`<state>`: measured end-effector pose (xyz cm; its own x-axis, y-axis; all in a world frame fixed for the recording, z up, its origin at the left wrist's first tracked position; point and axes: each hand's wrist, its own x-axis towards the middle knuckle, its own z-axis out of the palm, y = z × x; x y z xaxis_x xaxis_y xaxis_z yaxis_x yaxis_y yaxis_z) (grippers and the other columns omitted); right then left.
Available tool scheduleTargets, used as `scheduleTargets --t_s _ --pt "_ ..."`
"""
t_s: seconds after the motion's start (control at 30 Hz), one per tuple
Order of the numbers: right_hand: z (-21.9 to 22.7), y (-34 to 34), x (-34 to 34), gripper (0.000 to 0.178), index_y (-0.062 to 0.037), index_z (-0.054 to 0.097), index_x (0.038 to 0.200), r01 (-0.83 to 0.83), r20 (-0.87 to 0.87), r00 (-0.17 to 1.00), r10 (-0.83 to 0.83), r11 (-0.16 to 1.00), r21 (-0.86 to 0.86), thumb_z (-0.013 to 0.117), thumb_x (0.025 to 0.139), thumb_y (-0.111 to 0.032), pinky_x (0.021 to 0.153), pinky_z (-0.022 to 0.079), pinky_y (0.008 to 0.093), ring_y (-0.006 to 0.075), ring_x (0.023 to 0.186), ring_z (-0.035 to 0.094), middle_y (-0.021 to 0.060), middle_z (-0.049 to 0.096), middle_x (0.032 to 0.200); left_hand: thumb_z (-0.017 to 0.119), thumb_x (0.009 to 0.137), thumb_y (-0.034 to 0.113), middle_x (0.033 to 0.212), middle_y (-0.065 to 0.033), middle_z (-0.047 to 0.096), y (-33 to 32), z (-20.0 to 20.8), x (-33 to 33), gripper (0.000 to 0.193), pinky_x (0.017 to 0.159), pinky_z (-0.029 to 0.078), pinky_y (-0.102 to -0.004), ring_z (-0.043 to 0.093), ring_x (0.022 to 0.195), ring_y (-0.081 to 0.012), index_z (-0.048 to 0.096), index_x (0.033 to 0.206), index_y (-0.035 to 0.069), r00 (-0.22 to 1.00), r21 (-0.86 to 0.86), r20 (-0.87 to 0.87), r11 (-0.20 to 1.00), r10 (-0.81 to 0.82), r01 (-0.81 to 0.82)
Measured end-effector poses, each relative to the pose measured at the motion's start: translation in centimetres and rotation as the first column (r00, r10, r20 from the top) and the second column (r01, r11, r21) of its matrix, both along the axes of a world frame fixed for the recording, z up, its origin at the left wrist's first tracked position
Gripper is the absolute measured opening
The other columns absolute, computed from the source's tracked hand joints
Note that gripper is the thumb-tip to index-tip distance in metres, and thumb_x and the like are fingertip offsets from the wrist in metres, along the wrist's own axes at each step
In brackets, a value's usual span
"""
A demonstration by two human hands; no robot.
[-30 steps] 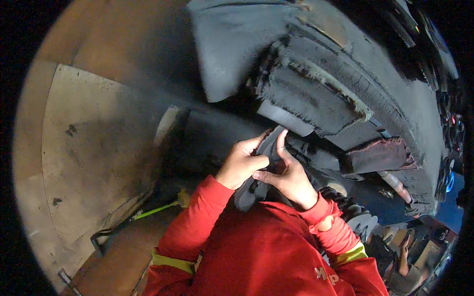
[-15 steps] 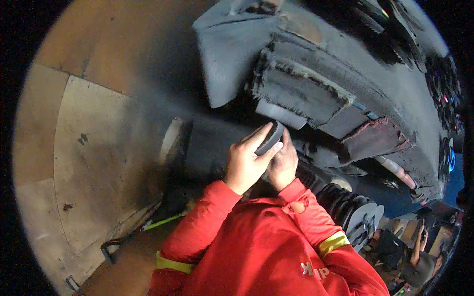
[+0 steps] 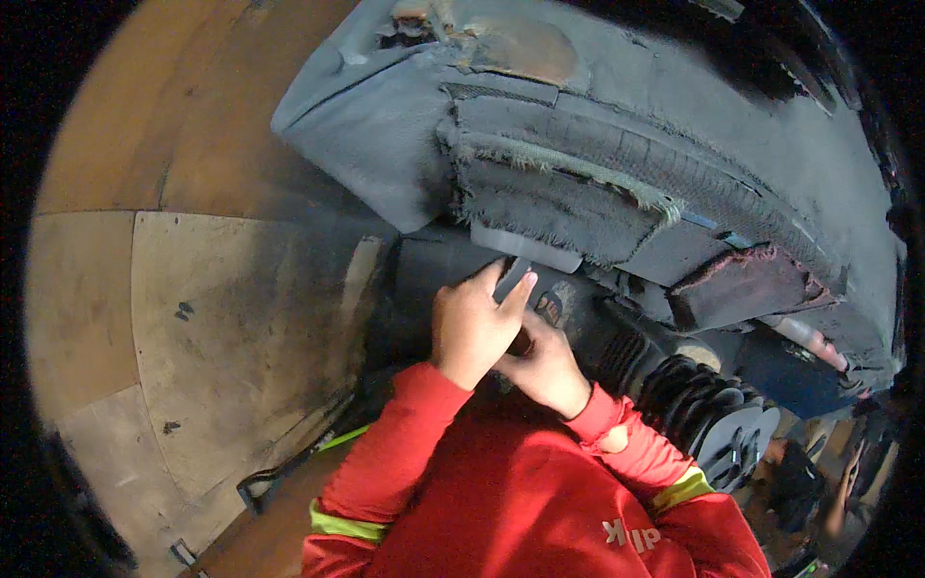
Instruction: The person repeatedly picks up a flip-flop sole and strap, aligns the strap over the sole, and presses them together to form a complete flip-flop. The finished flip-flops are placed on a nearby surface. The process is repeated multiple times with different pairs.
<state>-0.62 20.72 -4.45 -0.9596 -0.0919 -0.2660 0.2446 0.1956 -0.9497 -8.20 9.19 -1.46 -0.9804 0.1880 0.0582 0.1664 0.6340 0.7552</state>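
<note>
Both hands work a small dark grey piece (image 3: 512, 279) below the frayed grey carpet slab (image 3: 578, 183). The left hand (image 3: 472, 328) clenches it, fingertips on top; the right hand (image 3: 544, 364) appears to pinch it from beneath, though that grip is partly hidden. Steady pressure from both sides suits it best.

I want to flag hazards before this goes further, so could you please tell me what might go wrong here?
1. The left hand and right hand share one small flat grey piece; a slip could drop it.
2. Both bare hands sit close under the frayed grey layered slab; its rough edges might scrape fingers.
3. The stack of black ribbed discs stands close by the right elbow and could be knocked.
</note>
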Motion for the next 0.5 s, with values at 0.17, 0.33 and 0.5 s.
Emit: scheduleTargets --t_s 0.17,0.33,0.5 --pt "-0.7 2.5 -1.0 0.050 -0.0045 0.063 0.125 -0.067 0.078 0.996 0.048 0.961 0.269 0.079 0.078 -0.014 0.081 0.058 0.0392 0.0315 0.092 0.073 0.0230 0.064 0.125 0.071 0.092 0.031 0.086 -0.0222 0.072 1.9 -2.6 0.2 0.032 0.071 0.056 -0.0411 0.072 0.079 -0.0368 0.072 0.098 0.000 0.987 0.113 0.144 0.990 0.068 -0.085" --pt "-0.7 3.7 0.4 0.054 -0.0265 0.061 0.134 0.045 -0.242 0.953 0.183 0.703 0.710 0.071 0.082 -0.017 0.073 0.058 0.0477 0.0424 0.091 0.068 0.0281 0.054 0.131 0.071 0.096 0.019 0.116 -0.0094 0.073 1.1 -3.1 3.8 0.041 0.090 0.053 -0.0275 0.067 0.103 -0.0115 0.063 0.130 -0.002 0.962 0.654 0.273 0.736 -0.013 -0.175" --pt "-3.3 4.1 0.4 0.058 -0.0314 0.056 0.140 0.219 -0.447 0.845 0.292 0.574 0.789 0.068 0.086 -0.013 0.092 0.053 0.0479 0.0428 0.118 0.058 0.0319 0.039 0.149 0.069 0.095 0.008 0.132 -0.0139 0.065 -0.3 -3.9 4.9 0.041 0.101 0.048 -0.0301 0.062 0.119 -0.0169 0.061 0.134 -0.002 0.986 0.697 0.162 0.712 -0.042 -0.084"
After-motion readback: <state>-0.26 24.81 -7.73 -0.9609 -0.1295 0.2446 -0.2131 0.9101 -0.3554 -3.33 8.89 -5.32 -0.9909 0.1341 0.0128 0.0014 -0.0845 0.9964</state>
